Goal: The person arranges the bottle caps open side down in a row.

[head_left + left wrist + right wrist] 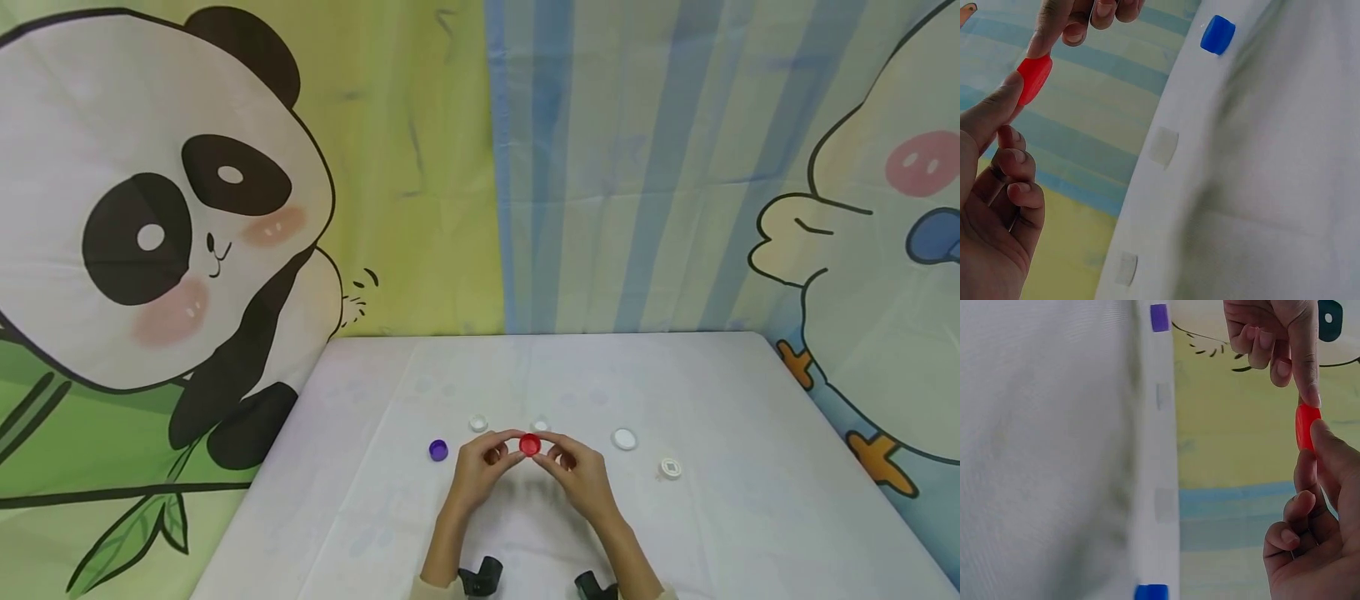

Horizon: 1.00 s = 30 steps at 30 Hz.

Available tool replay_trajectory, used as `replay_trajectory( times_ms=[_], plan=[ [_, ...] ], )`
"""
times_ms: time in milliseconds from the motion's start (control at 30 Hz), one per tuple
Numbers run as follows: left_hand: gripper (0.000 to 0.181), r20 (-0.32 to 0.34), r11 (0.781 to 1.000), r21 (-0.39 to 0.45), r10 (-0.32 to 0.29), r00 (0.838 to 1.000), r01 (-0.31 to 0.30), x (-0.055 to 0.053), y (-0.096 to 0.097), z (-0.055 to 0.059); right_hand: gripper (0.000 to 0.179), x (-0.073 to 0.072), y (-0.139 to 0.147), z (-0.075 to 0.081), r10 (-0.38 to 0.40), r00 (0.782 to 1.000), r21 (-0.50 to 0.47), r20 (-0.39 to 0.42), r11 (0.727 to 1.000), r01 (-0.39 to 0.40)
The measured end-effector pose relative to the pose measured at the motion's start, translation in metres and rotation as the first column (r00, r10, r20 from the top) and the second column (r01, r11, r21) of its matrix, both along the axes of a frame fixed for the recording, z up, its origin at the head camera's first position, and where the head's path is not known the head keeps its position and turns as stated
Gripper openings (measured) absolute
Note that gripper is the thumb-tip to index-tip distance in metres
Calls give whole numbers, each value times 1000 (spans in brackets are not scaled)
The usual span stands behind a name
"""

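A small round red bottle cap [530, 444] is held up above the table, its hollow side toward the head camera. My left hand [478, 471] pinches it between thumb and index finger from the left. From the right, my right hand [581, 475] pinches it the same way. Both wrist views show the red cap [1035, 79] edge-on between the two hands' fingertips. The other fingers of my left hand [997, 206] are curled loosely, as are those of my right hand [1310, 537].
A purple cap [438, 451] lies left of my hands. Two pale translucent caps [478, 423] stand behind them. To the right lie a white round piece [624, 439] and another white piece [670, 468]. A blue cap [1218, 35] shows in the wrist views. Printed curtains [420, 167] hang behind the table.
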<state>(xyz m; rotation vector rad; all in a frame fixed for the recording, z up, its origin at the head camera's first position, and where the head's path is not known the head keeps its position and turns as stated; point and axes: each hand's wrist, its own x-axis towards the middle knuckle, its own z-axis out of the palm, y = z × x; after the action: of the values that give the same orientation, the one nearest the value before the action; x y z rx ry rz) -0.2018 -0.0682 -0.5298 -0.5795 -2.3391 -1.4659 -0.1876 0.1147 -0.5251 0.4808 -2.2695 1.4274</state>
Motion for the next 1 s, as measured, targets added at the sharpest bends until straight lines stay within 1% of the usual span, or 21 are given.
replay_trajectory(
  times_ms=[33, 167, 267, 367, 467, 533, 600, 667, 833, 1000],
  plan=[
    [25, -9, 1000, 13, -4, 1000, 4, 1, 1, 3, 29, 2, 1, 3, 1, 1000, 2, -13, 1000, -1],
    [24, -2, 998, 62, -23, 1000, 23, 9, 8, 17, 31, 8, 7, 14, 5, 999, 14, -54, 1000, -5],
    [25, 5, 994, 92, -55, 998, 54, 19, 11, 35, 32, 12, 10, 20, 11, 996, 20, -85, 1000, -9],
    [25, 0, 991, 102, -89, 996, 88, 28, 13, 52, 33, 16, 12, 27, 30, 993, 15, -115, 999, -29],
    [25, -11, 987, 102, -122, 992, 123, 33, 13, 62, 33, 22, 13, 38, 51, 989, 1, -137, 999, -52],
    [25, -19, 985, 98, -141, 990, 142, 35, 13, 65, 32, 28, 13, 47, 61, 988, -6, -143, 998, -62],
    [25, -23, 983, 100, -154, 988, 155, 36, 13, 66, 32, 33, 13, 56, 66, 987, -8, -144, 998, -68],
    [25, -23, 982, 101, -156, 988, 157, 37, 14, 66, 31, 37, 14, 63, 70, 988, -3, -141, 997, -71],
    [23, -25, 982, 111, -152, 988, 154, 38, 17, 65, 31, 41, 16, 66, 61, 988, 20, -141, 998, -59],
    [24, 4, 978, 121, -173, 985, 171, 40, 18, 66, 32, 42, 18, 63, 54, 985, 21, -167, 998, -52]
  ],
)
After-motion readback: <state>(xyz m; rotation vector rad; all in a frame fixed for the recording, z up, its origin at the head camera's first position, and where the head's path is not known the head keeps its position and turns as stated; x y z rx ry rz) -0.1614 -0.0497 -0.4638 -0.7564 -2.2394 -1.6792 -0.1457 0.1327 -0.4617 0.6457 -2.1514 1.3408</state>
